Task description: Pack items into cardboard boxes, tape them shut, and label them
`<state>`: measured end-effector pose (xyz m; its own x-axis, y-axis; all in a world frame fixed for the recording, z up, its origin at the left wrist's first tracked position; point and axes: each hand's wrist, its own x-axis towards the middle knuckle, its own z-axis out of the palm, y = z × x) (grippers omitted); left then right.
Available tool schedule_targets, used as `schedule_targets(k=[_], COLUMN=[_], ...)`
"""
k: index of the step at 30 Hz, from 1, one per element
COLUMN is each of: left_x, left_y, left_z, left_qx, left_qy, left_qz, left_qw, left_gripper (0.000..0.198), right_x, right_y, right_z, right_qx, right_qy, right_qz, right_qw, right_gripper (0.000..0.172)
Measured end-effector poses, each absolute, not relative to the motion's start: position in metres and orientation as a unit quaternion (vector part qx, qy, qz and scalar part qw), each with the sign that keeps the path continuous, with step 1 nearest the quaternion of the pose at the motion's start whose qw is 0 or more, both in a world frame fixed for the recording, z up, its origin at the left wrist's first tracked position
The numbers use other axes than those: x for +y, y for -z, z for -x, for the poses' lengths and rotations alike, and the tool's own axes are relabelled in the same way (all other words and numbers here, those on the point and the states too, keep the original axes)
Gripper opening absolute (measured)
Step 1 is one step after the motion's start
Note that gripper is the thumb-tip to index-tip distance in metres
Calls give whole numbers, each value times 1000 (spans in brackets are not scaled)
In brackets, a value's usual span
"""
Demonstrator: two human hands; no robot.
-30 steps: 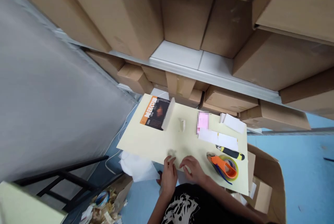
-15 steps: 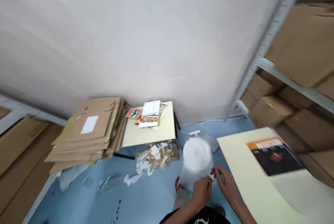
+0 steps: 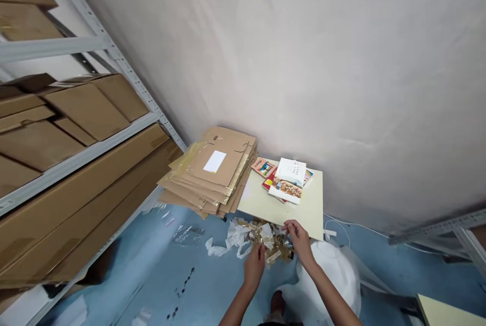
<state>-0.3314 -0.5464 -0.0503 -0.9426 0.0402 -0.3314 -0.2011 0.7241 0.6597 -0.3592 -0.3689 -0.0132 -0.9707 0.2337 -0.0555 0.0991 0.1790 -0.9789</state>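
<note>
My left hand (image 3: 253,264) and my right hand (image 3: 297,237) are held out low over a heap of crumpled tape and paper scraps (image 3: 261,237) on the blue floor. The fingers of both are curled and pinched near a small scrap between them; what they hold is too small to name. The heap lies just in front of a small cream table (image 3: 299,207). On that table lies a pile of books (image 3: 284,179). A white plastic bag (image 3: 334,270) sits under my right forearm.
A stack of flattened cardboard boxes (image 3: 212,171) leans over the table's left side. Metal shelving (image 3: 87,149) with large cartons fills the left. A plain wall is behind. Another cream table corner (image 3: 451,311) shows at the bottom right.
The view has swung left from the work table with the tape dispenser to the floor corner. Both hands moved from that table's edge to over the scrap heap.
</note>
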Motion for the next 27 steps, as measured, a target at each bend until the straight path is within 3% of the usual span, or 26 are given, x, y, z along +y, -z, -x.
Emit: schedule_targets(k=[10,17,23,27], left_x=[-653,-731,-766,-766], left_y=[50,48,60,64], left_z=[402,515,583,596], left_qx=[720,679,646,612], left_qy=[-645,-651,-667,-701], left_qz=[249,315,352,349], left_qw=[-57,-127,-117,-107], left_gripper=[50,25,13,13], right_x=[-462,-520,-597,-638], right_y=[11,24,9,17], right_z=[446,513,576,603], right_qx=[-767,-825,-940,-957], right_qy=[-640,-564,-280,-171], right_qz=[37,5,-168,-223], right_qw=[-30,21,102,67], right_gripper=[32,34,45,55])
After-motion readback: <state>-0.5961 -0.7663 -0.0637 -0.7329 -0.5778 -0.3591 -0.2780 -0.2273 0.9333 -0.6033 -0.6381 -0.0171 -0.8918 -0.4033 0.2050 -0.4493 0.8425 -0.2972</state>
